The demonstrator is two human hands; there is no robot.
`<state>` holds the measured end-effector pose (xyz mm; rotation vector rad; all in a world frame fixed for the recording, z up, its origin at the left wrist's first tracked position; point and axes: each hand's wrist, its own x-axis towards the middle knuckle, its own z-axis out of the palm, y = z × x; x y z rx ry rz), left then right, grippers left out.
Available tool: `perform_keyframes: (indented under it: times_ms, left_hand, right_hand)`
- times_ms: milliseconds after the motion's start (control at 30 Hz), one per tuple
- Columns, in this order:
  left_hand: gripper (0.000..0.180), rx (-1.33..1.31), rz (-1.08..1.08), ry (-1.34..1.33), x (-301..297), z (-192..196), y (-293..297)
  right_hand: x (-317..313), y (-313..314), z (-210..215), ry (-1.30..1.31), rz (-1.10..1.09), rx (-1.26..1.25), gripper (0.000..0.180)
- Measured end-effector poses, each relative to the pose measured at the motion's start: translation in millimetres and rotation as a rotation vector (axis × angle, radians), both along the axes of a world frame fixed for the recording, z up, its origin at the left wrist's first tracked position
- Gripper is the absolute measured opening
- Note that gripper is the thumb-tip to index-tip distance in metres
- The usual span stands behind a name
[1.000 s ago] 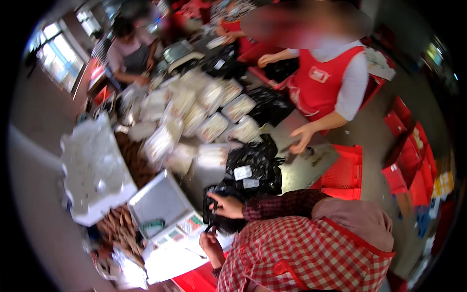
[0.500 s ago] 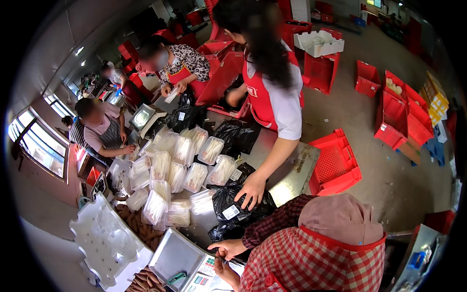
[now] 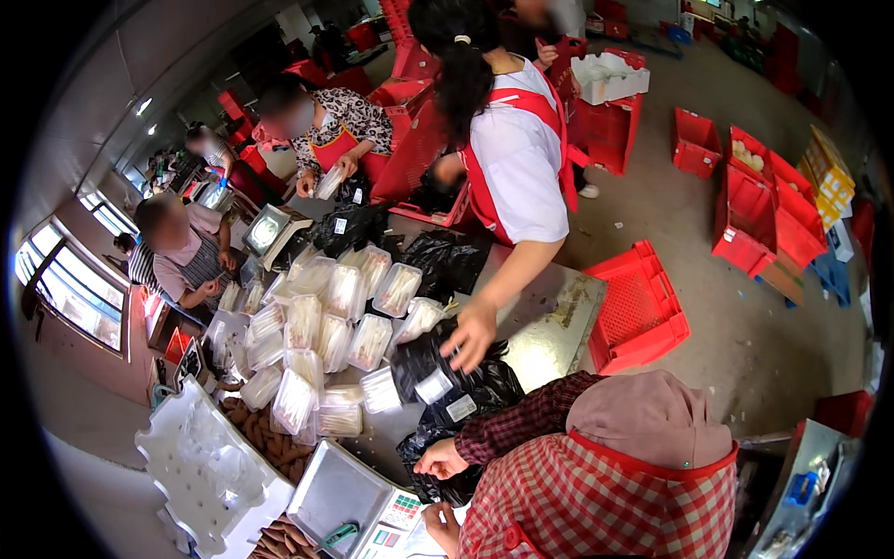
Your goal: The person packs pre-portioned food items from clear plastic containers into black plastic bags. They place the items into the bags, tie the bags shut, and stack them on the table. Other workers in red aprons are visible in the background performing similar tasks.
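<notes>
Neither of my hands is in view. On the metal table (image 3: 549,303) lies a pile of clear plastic boxes (image 3: 303,321) packed with pale, thin stalks. A co-worker in a red apron reaches a blurred hand (image 3: 472,333) over black plastic bags (image 3: 498,384) with white labels. At lower right, a person in a mauve cap and checkered apron has one hand (image 3: 442,458) against a black bag and the other (image 3: 441,529) beside a weighing scale (image 3: 340,489). Across the table, a co-worker in a patterned top holds a box (image 3: 329,183).
A white foam box (image 3: 209,475) stands at lower left beside brown elongated roots (image 3: 270,436). A green-handled tool (image 3: 341,535) lies on the scale. Red crates (image 3: 638,312) stand right of the table and further back. A second scale (image 3: 270,226) is at the far left side.
The red-aproned co-worker's hand has lifted off the black bag, which has shifted. The capped person's hands have moved apart. Another person shows at the back. The view has shifted slightly.
</notes>
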<state>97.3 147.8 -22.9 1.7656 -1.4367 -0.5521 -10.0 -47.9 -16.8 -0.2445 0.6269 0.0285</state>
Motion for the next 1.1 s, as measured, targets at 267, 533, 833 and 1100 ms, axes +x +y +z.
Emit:
perform_keyframes:
  times_ms: [267, 533, 833, 1100]
  left_hand:
    - [0.009, 0.368, 0.079, 0.313, -48.1, 53.7, -9.9]
    - [0.01, 0.304, 0.067, 0.405, -39.5, 57.7, -9.4]
    - [0.011, 0.239, 0.052, 0.428, -20.1, 62.9, -10.6]
    - [0.012, 0.214, 0.048, 0.423, -5.7, 70.2, -16.9]
  right_hand:
    - [6.5, -3.4, -27.8, 0.006, 0.015, 0.009, 0.019]
    - [-9.1, -4.5, -28.0, 0.073, -0.349, 0.246, 0.025]
    - [-15.9, -7.1, 2.6, -0.079, -0.135, -0.275, 0.019]
    - [-28.5, -1.6, 11.8, -0.22, 0.05, -0.834, 0.025]
